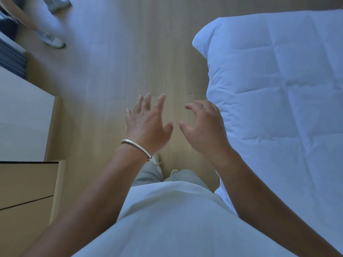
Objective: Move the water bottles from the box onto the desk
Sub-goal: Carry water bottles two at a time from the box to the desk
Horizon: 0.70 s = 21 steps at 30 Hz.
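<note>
Left hand [148, 125] and right hand [205, 127] hover released, fingers spread, grasping nothing, over wood floor [144, 62]. I see no bottles or box. Bed quilt [278, 89] edges the right; a drawer cabinet [27, 191] the left; open floor lies between.

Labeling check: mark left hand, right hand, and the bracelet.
left hand [148, 125], head view, back of the hand.
right hand [206, 127], head view, back of the hand.
bracelet [136, 147], head view, band across the left wrist.
</note>
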Available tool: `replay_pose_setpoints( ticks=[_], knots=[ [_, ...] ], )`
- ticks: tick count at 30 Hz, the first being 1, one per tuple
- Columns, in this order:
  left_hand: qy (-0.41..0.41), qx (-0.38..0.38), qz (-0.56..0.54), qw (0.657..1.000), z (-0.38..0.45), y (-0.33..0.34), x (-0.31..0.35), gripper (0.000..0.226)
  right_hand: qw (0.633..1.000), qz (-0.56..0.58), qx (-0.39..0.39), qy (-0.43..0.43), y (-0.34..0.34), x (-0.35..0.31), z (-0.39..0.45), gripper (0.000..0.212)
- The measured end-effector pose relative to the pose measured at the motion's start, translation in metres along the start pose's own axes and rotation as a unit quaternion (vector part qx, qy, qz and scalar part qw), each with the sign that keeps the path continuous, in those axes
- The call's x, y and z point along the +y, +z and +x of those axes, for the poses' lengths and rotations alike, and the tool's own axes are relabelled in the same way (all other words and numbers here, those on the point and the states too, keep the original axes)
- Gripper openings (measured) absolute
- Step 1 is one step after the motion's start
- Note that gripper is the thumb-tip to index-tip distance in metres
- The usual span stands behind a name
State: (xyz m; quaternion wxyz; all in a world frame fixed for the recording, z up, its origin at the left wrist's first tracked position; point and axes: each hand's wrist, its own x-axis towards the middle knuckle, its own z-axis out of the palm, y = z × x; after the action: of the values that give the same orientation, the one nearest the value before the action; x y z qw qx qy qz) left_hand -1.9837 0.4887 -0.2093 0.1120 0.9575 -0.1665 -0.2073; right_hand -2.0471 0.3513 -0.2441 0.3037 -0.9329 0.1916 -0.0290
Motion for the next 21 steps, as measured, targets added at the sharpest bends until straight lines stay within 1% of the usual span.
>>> replay_pose_setpoints(
  ticks=[6,10,13,18,21],
  knots=[
    [0.029,-0.020,0.006,0.999,0.096,-0.017,0.014,0.075,0.999,-0.011,0.008,0.032,-0.003,0.010,0.084,0.047],
    [0.064,-0.019,-0.005,0.998,0.185,-0.037,0.024,0.075,0.998,-0.018,0.019,0.057,-0.005,0.014,0.165,0.047],
    [0.085,-0.023,-0.015,0.996,0.250,-0.063,0.030,0.075,0.996,-0.021,0.018,0.081,-0.011,0.008,0.230,0.046],
    [0.112,-0.025,-0.012,0.993,0.342,-0.111,0.034,0.075,0.996,-0.020,0.033,0.083,-0.018,-0.014,0.332,0.045],
    [0.112,-0.014,-0.014,0.993,0.387,-0.138,0.033,0.075,0.996,-0.017,0.034,0.086,-0.019,-0.026,0.380,0.045]
  ],
)
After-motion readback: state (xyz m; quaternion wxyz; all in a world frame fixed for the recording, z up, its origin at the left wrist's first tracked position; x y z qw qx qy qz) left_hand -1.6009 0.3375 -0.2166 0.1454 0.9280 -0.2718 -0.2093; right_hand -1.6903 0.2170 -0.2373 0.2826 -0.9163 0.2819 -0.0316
